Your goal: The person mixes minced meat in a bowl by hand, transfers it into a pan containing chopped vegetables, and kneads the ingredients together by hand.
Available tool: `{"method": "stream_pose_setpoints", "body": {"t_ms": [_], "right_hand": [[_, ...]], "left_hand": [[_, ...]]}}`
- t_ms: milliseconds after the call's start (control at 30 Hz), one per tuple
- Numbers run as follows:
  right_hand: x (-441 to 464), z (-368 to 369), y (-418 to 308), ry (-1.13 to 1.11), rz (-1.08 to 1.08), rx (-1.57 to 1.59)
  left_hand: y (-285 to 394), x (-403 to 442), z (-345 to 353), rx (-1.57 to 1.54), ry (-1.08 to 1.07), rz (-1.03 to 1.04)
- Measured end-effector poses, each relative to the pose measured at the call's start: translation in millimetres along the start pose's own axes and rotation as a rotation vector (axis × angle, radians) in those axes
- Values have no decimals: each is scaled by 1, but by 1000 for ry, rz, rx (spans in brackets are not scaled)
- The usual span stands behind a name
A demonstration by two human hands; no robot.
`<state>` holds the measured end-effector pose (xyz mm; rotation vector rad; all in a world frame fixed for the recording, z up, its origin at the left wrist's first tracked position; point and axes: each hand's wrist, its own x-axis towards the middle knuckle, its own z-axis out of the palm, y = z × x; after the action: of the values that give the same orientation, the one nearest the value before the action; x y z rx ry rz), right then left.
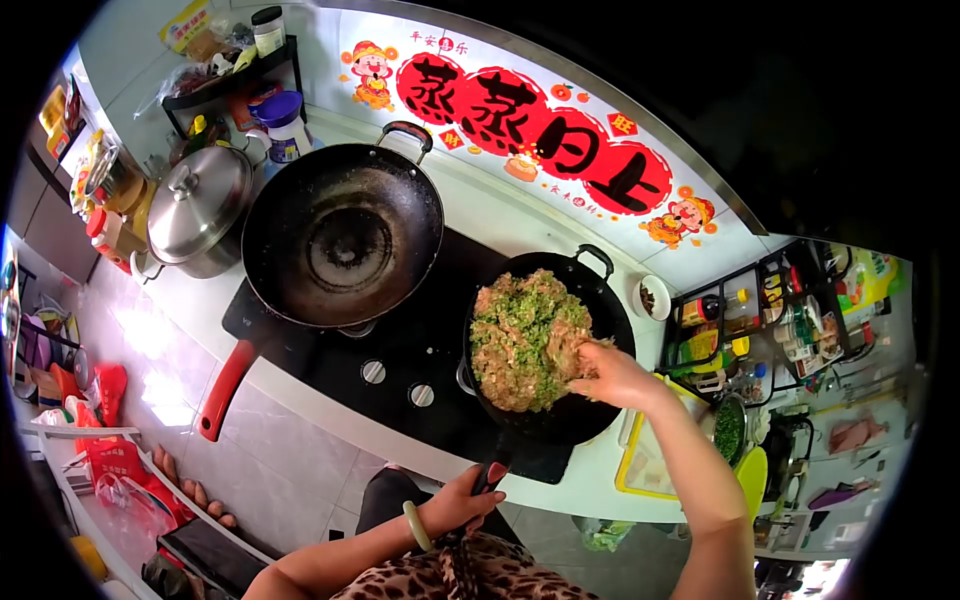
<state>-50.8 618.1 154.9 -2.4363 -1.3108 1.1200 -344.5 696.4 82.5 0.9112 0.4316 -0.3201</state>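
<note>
My left hand (463, 504), with a pale bangle at the wrist, is closed round the handle (493, 476) of a dark wok (612, 315) at its near side. In that wok lies a large heap of minced meat mixed with chopped greens (525, 335). At the heap's right edge, my right hand (612, 377) has its fingers curled into the mince; its fingertips are partly hidden and bits of mince cling to them. A second, larger black wok (345, 235) with a red handle (228, 390) stands to the left on the stove.
Two white knobs sit on the black stove (400, 360). A lidded steel pot (203, 205) stands at the left. Beyond my right arm are a yellow-edged board (630, 470), a bowl of chopped greens (730, 432) and a bottle rack (700, 340). A small bowl (650, 297) stands behind the mince wok.
</note>
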Motion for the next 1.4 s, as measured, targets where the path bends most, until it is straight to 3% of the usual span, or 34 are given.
{"method": "stream_pose_setpoints", "body": {"t_ms": [33, 100, 167, 267, 300, 367, 500, 633, 733, 767, 833, 900, 967, 1100, 1133, 1267, 1333, 1400], "right_hand": [[0, -5, 11, 97, -120, -144], [14, -9, 39, 241, -98, 36], [35, -19, 52, -31, 18, 341], [62, -7, 61, -137, 158, 592], [73, 7, 70, -137, 110, 762], [79, 26, 75, -200, 257, 1120], [59, 35, 48, -186, 231, 1318], [45, 32, 35, -64, 158, 1245], [45, 37, 33, 175, 38, 609], [43, 38, 29, 185, 41, 609], [31, 30, 8, 259, 77, 69], [12, 12, -13, 189, 87, -73], [2, -3, -19, 272, -165, -355], [39, -26, -16, 125, -456, -665], [60, -26, -10, 7, -450, -677], [102, -11, 11, -63, -317, -515], [106, -10, 18, -207, -225, 61], [116, 4, 42, -204, -107, 77]], "left_hand": [[4, -1, 1, -10, -10, 0], [5, -3, 1, -28, 2, 3], [3, -3, 1, 5, 19, -22], [2, -2, 1, 12, 30, -29], [4, -4, 3, 13, 20, -40], [8, -7, 3, 39, 23, -101], [7, -7, 4, 39, 25, -89], [10, -6, 3, 42, 23, -65], [8, -5, 2, 64, 20, -60], [7, -5, 1, 87, 20, -50], [6, -5, -1, 64, 5, -54], [6, -4, -3, 31, -5, -55], [4, -3, -4, -12, -9, -56], [2, -2, -5, -39, 13, -76], [2, -2, -5, -35, 5, -91], [8, -8, -1, -44, 15, -110], [11, -10, 1, -22, 25, -118], [8, -8, -1, -37, 16, -104]]}}
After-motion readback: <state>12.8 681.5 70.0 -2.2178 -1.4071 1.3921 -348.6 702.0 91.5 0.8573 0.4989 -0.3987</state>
